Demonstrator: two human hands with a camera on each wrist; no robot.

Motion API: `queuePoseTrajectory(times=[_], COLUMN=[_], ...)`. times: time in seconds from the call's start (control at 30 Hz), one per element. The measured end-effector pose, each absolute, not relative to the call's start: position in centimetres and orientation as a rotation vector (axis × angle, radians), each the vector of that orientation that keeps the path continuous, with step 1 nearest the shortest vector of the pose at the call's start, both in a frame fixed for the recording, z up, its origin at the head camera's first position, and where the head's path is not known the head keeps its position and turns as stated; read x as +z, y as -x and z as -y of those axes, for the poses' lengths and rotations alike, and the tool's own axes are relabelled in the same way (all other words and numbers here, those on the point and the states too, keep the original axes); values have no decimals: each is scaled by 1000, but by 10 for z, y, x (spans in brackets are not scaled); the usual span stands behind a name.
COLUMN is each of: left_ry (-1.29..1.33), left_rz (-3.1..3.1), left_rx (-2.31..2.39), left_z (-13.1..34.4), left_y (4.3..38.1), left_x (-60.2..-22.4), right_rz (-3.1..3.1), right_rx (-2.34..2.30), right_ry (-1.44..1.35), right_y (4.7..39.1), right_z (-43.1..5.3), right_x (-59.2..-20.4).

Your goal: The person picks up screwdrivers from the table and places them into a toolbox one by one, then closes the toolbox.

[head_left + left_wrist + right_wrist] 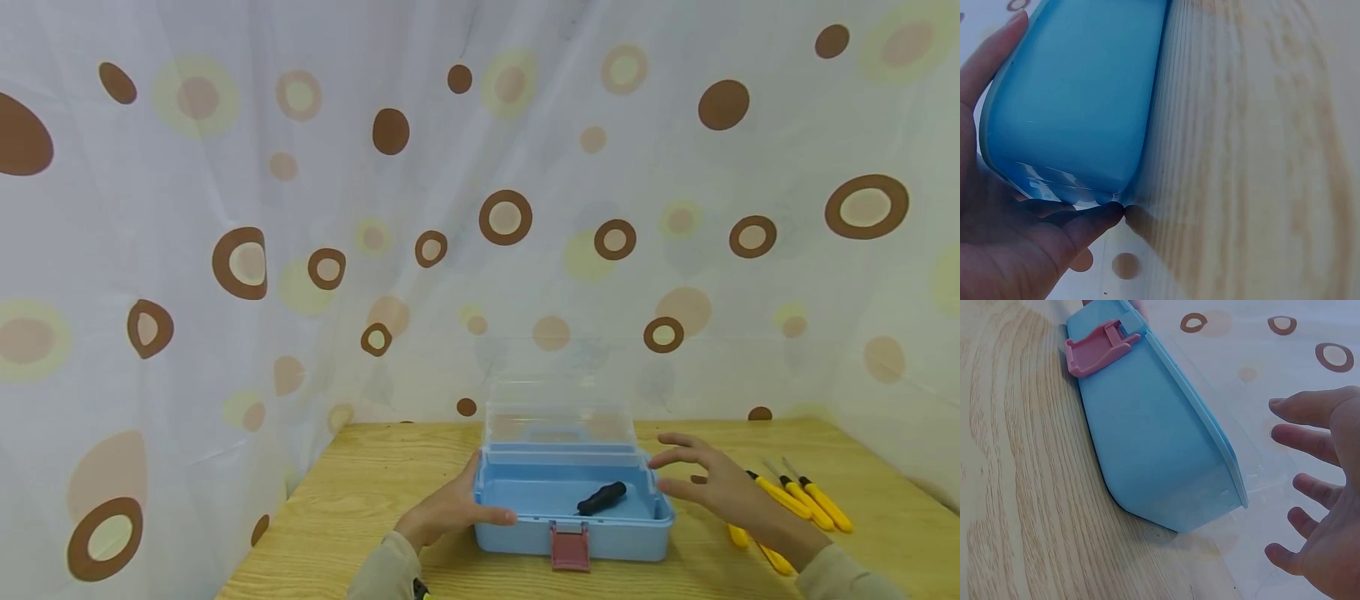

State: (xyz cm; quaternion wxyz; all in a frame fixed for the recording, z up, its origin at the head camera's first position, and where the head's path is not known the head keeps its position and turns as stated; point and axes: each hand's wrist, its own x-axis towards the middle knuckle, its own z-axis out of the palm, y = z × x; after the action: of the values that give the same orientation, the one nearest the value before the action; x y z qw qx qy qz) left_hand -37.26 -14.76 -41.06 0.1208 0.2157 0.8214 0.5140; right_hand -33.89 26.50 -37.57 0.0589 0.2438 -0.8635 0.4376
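A light blue plastic toolbox (622,542) stands on the table, its clear lid (558,417) raised at the back and its pink latch (570,548) hanging open in front. Inside lies a black-handled tool (602,498), tilted against the wall. My left hand (453,506) grips the box's left end, thumb along the front rim and the other fingers round the back corner. Beside the right end, my right hand (716,483) is held in the air with fingers spread, nothing in it. In the right wrist view those fingers are apart from the box's end wall (1200,503).
Several yellow-handled tools (825,504) lie at the right of the wooden table (375,467), some with dark collars and metal shafts. Two more yellow handles (775,560) show below the right wrist. A dotted curtain (555,275) hangs behind and at both sides.
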Motion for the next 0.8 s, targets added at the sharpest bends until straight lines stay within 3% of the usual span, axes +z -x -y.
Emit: queuePoseTrajectory(times=[0.8], left_ry=[-685], left_rz=[-2380], left_rx=[1526], left_z=[147], left_y=[375], left_x=[-410], right_rz=[2681], right_rx=[1283], right_ry=[-630], right_y=[333], right_z=[-285], right_x=[-380])
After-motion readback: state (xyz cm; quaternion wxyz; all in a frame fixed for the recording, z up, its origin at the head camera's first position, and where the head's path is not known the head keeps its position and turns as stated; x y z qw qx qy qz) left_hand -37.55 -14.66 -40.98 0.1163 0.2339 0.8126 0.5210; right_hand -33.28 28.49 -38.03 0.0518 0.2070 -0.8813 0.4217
